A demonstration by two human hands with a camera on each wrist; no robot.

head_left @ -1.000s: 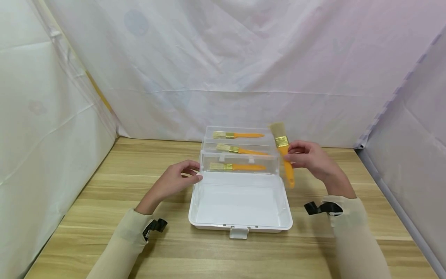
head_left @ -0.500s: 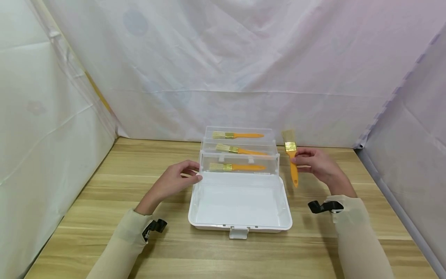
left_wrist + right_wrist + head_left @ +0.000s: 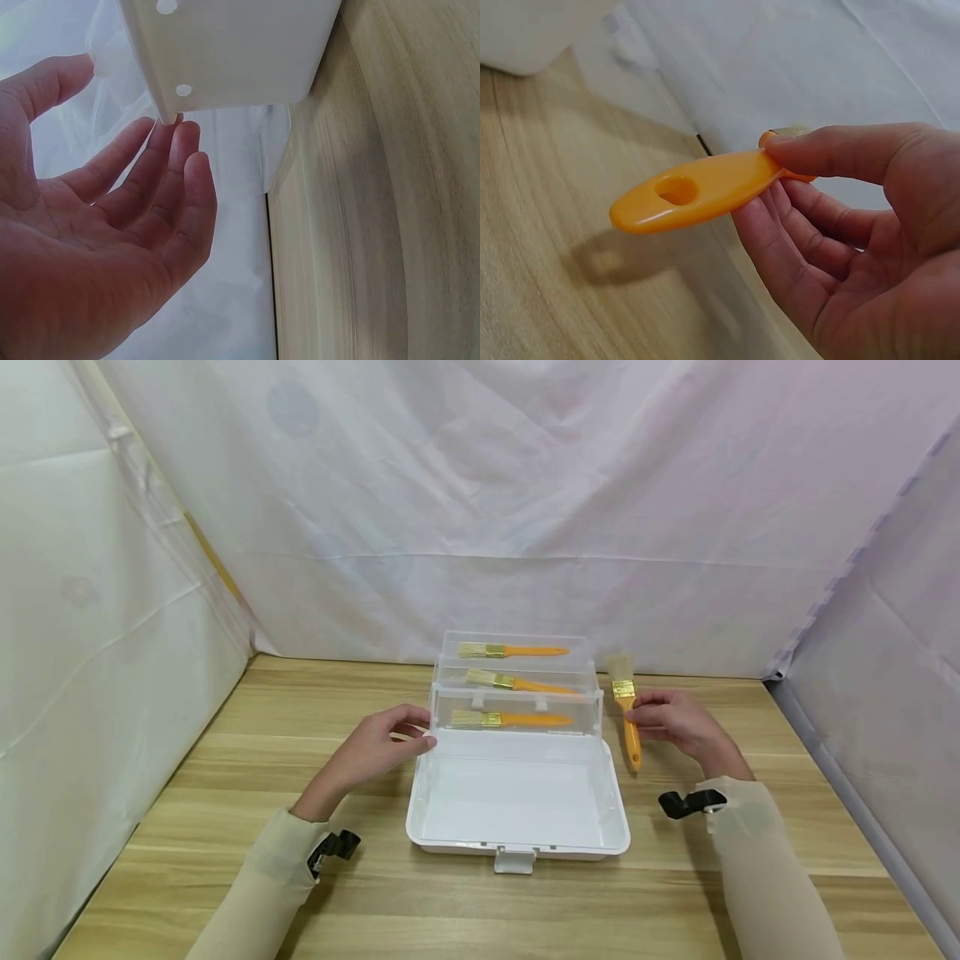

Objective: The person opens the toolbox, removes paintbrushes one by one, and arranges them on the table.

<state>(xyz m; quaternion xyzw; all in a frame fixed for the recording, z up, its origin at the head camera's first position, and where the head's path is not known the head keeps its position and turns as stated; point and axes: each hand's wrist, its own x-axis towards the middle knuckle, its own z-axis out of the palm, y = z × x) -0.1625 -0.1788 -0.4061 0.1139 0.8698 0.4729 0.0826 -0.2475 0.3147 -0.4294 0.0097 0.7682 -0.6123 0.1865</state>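
Observation:
My right hand [image 3: 678, 722] pinches a paintbrush [image 3: 632, 739] by its orange handle, right of the box, bristles pointing away. In the right wrist view, the handle's holed end [image 3: 649, 206] hovers above the table, casting a shadow. A white plastic box [image 3: 517, 797] stands unfolded, its lower compartment bare. My left hand [image 3: 378, 747] touches its back left corner with loosely bent fingers; the left wrist view has the fingertips [image 3: 187, 135] at the box's edge. Behind, the clear tiers hold paintbrushes: a front one [image 3: 528, 720], a middle one [image 3: 525, 683] and a back one [image 3: 532, 651].
The box's latch [image 3: 514, 861] hangs at its front edge. A wood-grain table [image 3: 300, 693] lies beneath, with white cloth [image 3: 480, 510] hanging behind it and on both sides. Black straps [image 3: 690, 803] sit at both wrists.
My right hand has carried the paintbrush rightward, away from the box's tiers, then slightly lower and nearer. The brush has turned more upright in the head view. My left hand stays at the box corner.

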